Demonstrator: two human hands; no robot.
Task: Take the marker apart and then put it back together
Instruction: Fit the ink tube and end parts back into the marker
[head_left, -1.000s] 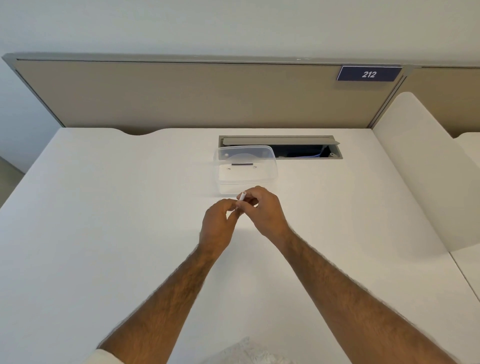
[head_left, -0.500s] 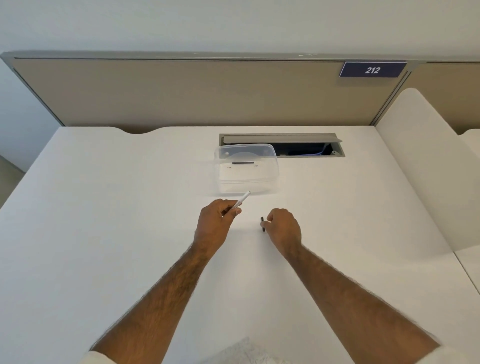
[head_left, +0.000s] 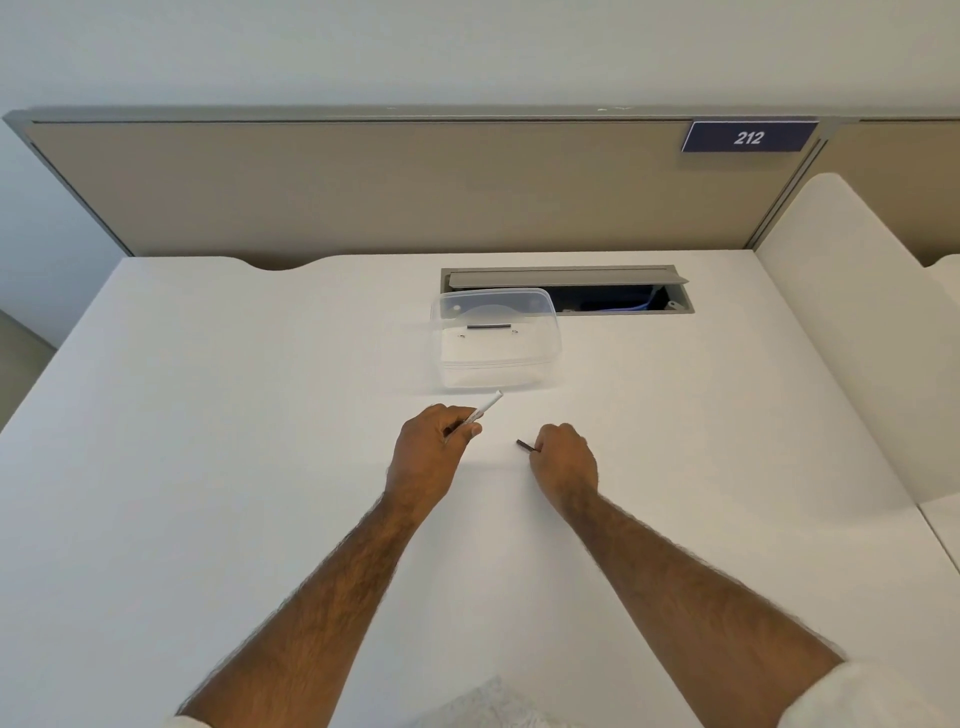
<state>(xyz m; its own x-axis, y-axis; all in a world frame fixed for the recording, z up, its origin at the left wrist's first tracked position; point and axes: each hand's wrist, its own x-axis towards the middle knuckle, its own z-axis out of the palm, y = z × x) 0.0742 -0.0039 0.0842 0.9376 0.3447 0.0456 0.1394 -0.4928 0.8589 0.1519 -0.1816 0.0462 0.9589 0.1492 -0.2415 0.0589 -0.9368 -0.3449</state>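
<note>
My left hand (head_left: 428, 452) grips the white marker body (head_left: 485, 409), whose free end sticks out up and to the right, toward the plastic box. My right hand (head_left: 563, 460) is closed on a small dark marker piece (head_left: 523, 445), which pokes out to the left of my fingers just above the white desk (head_left: 208, 467). The two hands are a short way apart, left and right of the desk's middle. Most of each part is hidden inside the fists.
A clear plastic box (head_left: 496, 338) stands just beyond my hands, with a thin dark stick and small bits inside. Behind it is an open cable hatch (head_left: 623, 296). A beige partition with a "212" sign (head_left: 748, 137) closes the back; a white divider (head_left: 857, 338) stands at right.
A second ago both hands were together on the marker. They pulled apart: the left kept the white body, the right moved right and down with the dark piece, now tilted differently.
</note>
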